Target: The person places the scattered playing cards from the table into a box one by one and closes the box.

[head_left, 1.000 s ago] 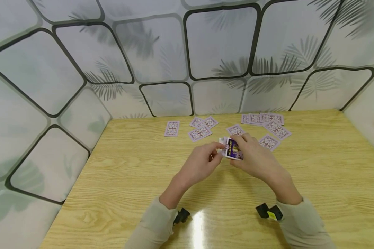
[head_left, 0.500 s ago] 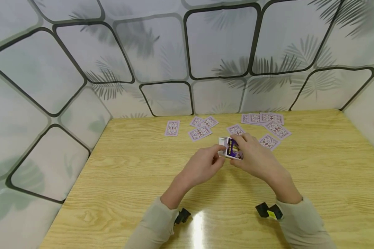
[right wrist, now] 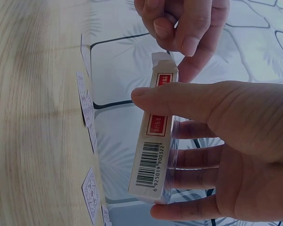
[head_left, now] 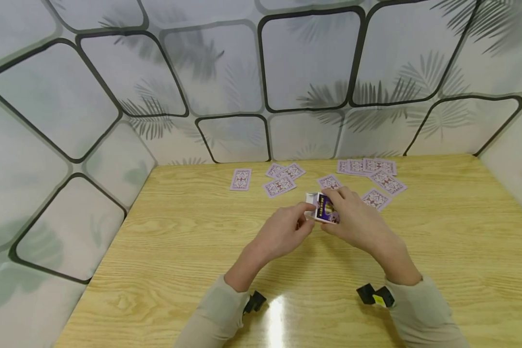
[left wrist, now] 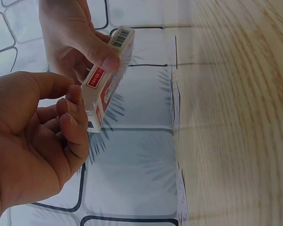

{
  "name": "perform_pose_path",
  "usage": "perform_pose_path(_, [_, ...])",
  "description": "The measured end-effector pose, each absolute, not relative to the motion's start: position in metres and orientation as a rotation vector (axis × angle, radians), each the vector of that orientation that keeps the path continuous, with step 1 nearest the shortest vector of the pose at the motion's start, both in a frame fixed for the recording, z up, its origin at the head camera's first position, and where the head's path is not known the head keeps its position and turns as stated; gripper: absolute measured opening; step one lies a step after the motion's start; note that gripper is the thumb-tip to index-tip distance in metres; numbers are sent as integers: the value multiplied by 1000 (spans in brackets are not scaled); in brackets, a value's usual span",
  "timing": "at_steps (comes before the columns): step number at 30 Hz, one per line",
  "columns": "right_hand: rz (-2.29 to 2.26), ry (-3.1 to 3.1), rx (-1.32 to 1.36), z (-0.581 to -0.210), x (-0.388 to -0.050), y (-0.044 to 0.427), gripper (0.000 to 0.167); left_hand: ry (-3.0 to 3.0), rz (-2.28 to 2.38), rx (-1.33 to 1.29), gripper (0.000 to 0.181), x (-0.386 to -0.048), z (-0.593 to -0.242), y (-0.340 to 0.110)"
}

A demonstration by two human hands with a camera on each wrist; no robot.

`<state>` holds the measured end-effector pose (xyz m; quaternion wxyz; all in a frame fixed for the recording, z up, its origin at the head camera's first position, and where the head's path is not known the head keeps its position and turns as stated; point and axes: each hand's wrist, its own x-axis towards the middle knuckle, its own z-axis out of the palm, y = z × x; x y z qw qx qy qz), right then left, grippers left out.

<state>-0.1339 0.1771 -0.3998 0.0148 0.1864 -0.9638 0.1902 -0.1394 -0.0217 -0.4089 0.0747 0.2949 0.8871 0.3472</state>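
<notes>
My right hand [head_left: 358, 220] holds a playing card box [head_left: 327, 209], its fingers and thumb on opposite sides. The box has a purple front with yellow lettering; a narrow side with red panels and a barcode shows in the right wrist view. Its open end, with a white flap [right wrist: 161, 57], faces my left hand [head_left: 282, 229]. The left fingers are bent at that end, the index fingertip over the opening and the thumb below it. Whether they pinch the flap is hidden. The inside of the box is not clearly visible.
Several purple-backed playing cards lie face down along the back of the wooden table [head_left: 178, 241]: a single card [head_left: 241, 179] at left, a small group [head_left: 279, 185] beside it, and a spread [head_left: 387, 181] at right. A patterned backdrop [head_left: 304, 135] stands behind the table.
The left hand has shifted slightly down and toward me from the box's mouth, and more of the white open end shows. The right hand and box have stayed in place.
</notes>
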Motion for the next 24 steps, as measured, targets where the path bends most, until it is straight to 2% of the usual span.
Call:
perform_pose_path(11, [659,-3031,522,-398,-137,185,74,2672,1100,902,30,-139,-406,-24])
perform_pose_path(24, [640,-3043,488,-395,-139,192,78,2654,1224,817,12,-154,-411,-46])
